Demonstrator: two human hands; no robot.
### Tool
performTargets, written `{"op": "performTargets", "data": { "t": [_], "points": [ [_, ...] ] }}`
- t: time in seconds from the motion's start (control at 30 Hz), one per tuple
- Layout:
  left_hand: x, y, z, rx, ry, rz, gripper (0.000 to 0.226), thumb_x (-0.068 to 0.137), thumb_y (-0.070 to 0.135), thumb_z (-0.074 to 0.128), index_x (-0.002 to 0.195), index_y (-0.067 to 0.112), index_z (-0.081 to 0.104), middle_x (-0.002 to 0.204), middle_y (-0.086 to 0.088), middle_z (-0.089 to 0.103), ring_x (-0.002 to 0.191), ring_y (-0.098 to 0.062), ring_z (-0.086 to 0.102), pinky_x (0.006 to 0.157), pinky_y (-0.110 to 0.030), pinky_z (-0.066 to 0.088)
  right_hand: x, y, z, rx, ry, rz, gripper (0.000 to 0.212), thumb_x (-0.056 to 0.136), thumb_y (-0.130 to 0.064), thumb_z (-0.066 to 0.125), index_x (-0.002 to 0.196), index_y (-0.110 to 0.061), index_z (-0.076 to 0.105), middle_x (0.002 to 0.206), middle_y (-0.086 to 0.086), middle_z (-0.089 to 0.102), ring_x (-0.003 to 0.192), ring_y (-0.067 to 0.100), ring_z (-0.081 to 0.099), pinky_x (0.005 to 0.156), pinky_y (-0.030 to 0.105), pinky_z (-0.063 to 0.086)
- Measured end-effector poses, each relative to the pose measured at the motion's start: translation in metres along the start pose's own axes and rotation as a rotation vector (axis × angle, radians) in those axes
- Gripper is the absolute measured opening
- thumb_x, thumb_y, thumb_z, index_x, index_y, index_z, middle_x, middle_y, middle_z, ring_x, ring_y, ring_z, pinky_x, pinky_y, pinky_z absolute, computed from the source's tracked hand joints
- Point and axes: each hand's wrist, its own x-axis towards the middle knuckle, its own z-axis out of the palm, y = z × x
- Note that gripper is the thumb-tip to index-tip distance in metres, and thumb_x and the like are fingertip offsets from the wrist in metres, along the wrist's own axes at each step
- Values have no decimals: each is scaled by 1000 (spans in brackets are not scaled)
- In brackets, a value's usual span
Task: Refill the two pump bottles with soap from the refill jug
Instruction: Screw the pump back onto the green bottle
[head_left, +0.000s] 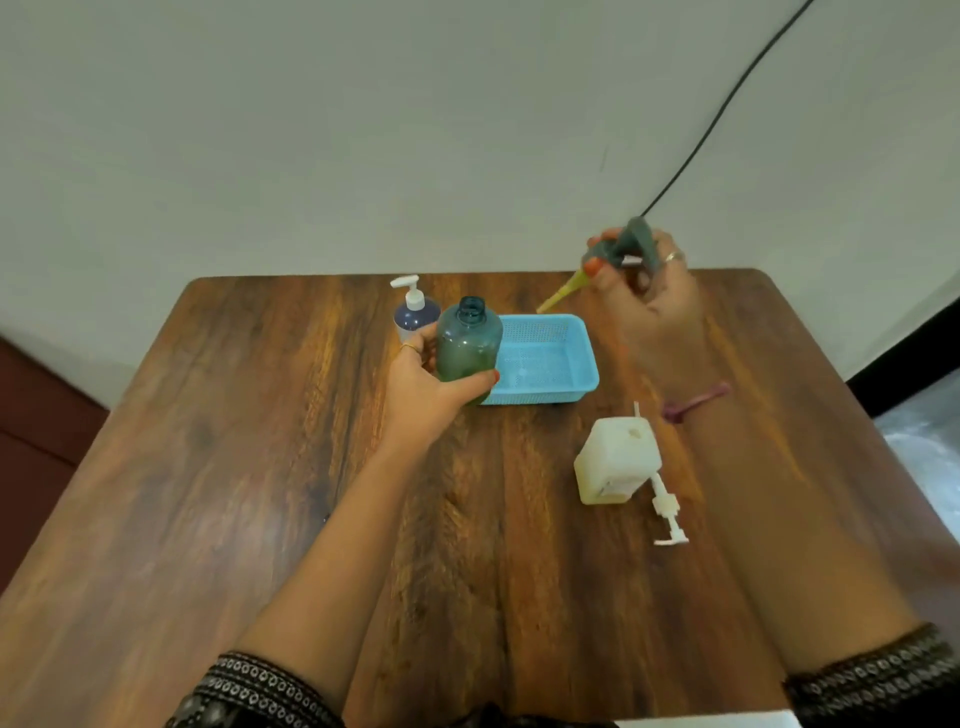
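On the brown wood-grain worktop (260, 467), seen from the head camera, a light blue perforated plastic basket (540, 358) sits as the landmark, and everything reads off it. Just to the basket's left, touching its left wall, stands a translucent teal round plastic bottle (469, 345) with its neck open and greenish liquid inside. The left hand (431, 382) has it, fingers (415, 340) wrapped around the lower body, thumb across the front, a ring showing. Behind that bottle, farther left of the basket, a dark blue pump bottle with a white pump head (414, 312) stands upright, pump on.

Above and to the right of the basket, the right hand (641, 291) is raised off the worktop, fingers (597, 270) closed around a grey-teal pump head (631, 244); its yellowish dip tube (563, 293) slants down-left, the tip hanging just over the basket's back right corner. The hand is motion-blurred.

Nearer the camera, right of the basket, a white squarish plastic refill jug (615, 462) stands on the worktop, well apart from both hands. A white pump with tube (667, 514) lies flat just beside the jug's right side. A purple band (693, 402) shows between jug and right hand; whether it lies on the worktop or hangs on the blurred wrist, I cannot tell.
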Motion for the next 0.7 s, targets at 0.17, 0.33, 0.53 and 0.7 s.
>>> {"op": "performTargets", "data": {
  "t": [0.17, 0.33, 0.53, 0.7],
  "points": [
    [22, 35, 13, 4, 22, 22, 66, 59, 15, 91, 114, 27, 56, 103, 19, 61, 85, 20, 59, 62, -6, 49, 60, -48, -4, 115, 77, -61, 26, 92, -16, 61, 116, -10, 54, 103, 2, 64, 84, 3, 65, 73, 20, 50],
    [40, 62, 28, -5, 56, 20, 69, 57, 18, 90, 115, 31, 54, 104, 20, 61, 85, 11, 64, 64, -16, 56, 102, -81, -7, 127, 45, -107, 15, 95, -19, 57, 109, -16, 60, 95, -1, 68, 76, 3, 62, 70, 19, 49],
    [50, 88, 43, -16, 60, 76, 71, 60, 14, 90, 118, 28, 51, 107, 18, 58, 91, 3, 61, 63, -10, 52, 129, -103, -7, 108, -15, -138, 18, 96, -17, 55, 113, -10, 59, 95, 0, 68, 73, 0, 61, 69, 18, 49],
    [53, 111, 47, -41, 44, 120, 73, 59, 18, 91, 118, 30, 50, 110, 16, 58, 94, -3, 61, 59, -9, 51, 140, -117, -8, 44, -108, -141, 22, 97, -13, 54, 117, -5, 56, 97, 1, 66, 77, -3, 62, 70, 16, 48]
  ]
}}
